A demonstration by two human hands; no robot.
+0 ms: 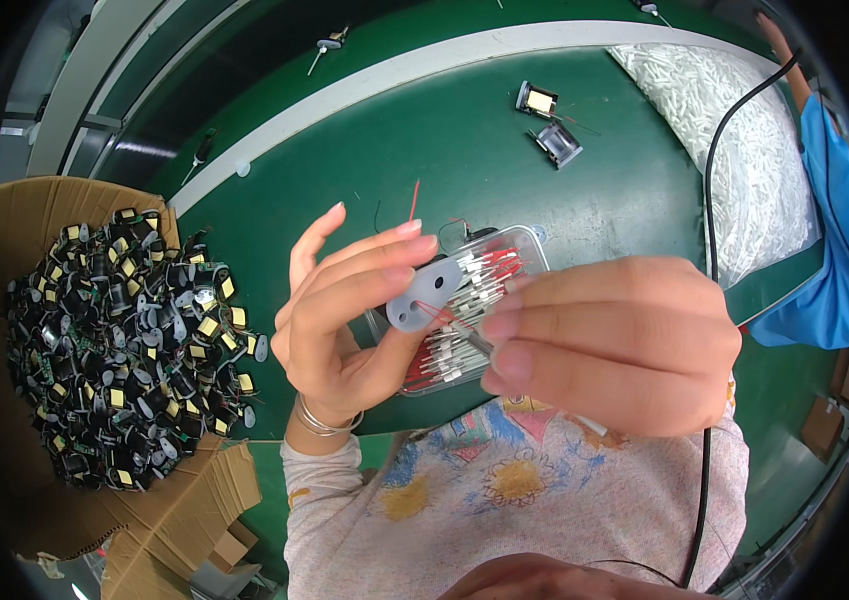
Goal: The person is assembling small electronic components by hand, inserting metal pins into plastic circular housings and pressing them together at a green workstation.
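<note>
Now — hands [340, 325] flank grey part [419, 288].

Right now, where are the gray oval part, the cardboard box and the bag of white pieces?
Gray oval part [424, 289], head view: its flat face.
Cardboard box [30, 207], head view: bare inner wall, above the pile.
Bag of white pieces [757, 165], head view: middle of its surface.

Assembly workshop: green bench [325, 170]; carton [25, 215] heaped with like parts [130, 350]; bag [742, 262], bulk white tubes [745, 140]; loose coil units [557, 145]; person in blue [830, 270] nearby.
</note>
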